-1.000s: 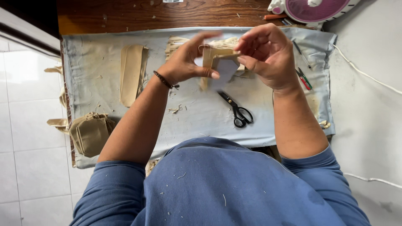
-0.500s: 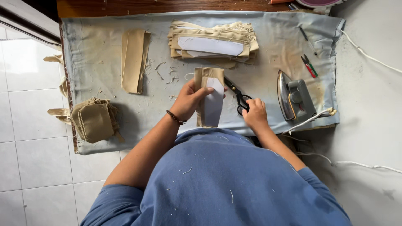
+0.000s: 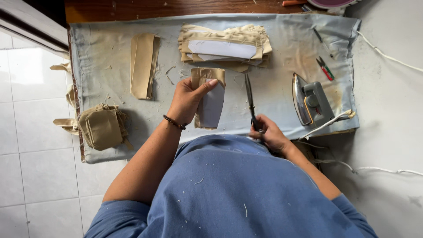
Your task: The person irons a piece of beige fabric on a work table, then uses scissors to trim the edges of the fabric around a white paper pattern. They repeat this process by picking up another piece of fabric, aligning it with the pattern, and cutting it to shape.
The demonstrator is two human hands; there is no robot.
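Left hand [image 3: 187, 100]: grasps tan piece [image 3: 207, 103] with white template, just above the board. Right hand [image 3: 269, 134]: clenched on scissors [image 3: 250, 102], beside it. Finished stack [image 3: 102, 127] far left; uncut pile [image 3: 224, 46] ahead.

View: single, head-worn camera. Position: above the person, looking almost straight down over a blue-clad chest to the cloth-covered board [image 3: 110, 57]. Orientation: far edge of the board at top of frame, the wearer's body at bottom. Range: close; forearms fill the lower middle, left hand [image 3: 187, 101] and right hand [image 3: 269, 134] both inside the frame. Margins: tiled floor [image 3: 31, 132] at left, pale surface at right. No second view.
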